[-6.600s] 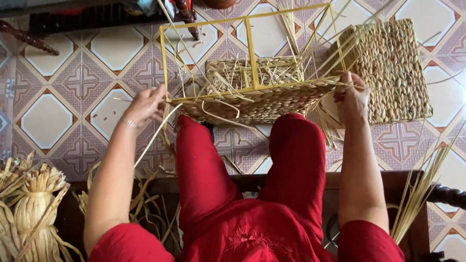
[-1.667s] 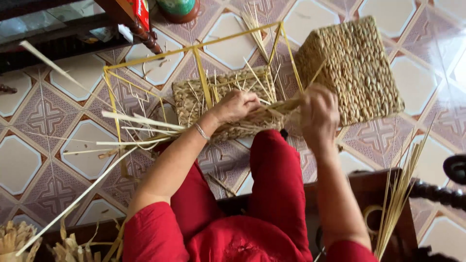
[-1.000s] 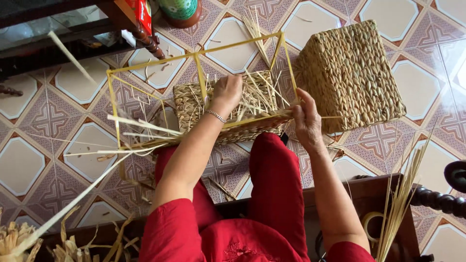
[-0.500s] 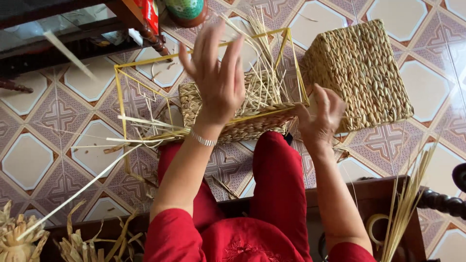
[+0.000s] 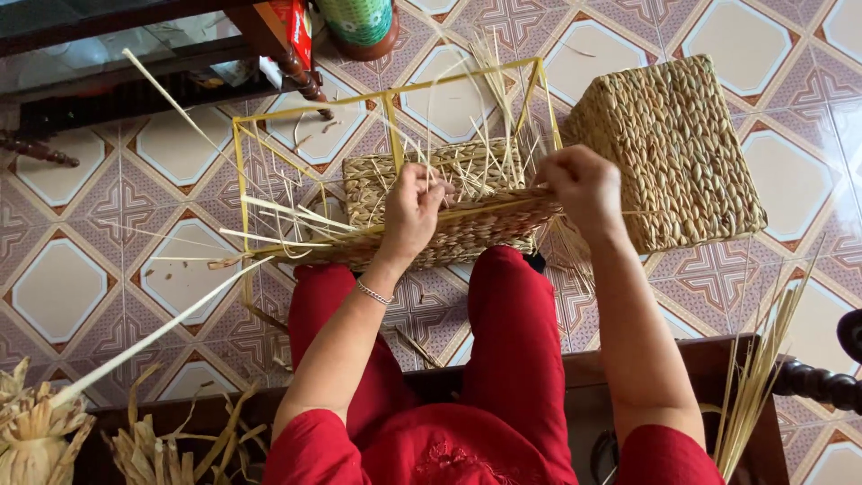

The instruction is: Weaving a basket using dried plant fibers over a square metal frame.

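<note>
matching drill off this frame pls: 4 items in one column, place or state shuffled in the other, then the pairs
Items
1. left hand
2. right hand
3. finished woven basket
4. yellow wire frame

Places or states
A. stands on the tiled floor, right of the work
B. grips the right end of the half-woven basket
C. rises bare around and above the weaving
D. fingers curled at the top edge of the weave, bracelet on the wrist

Pairs: 1-D, 2-B, 3-A, 4-C

Rough woven straw basket point(image 5: 449, 211), glossy tiled floor point(image 5: 81, 287)
</note>
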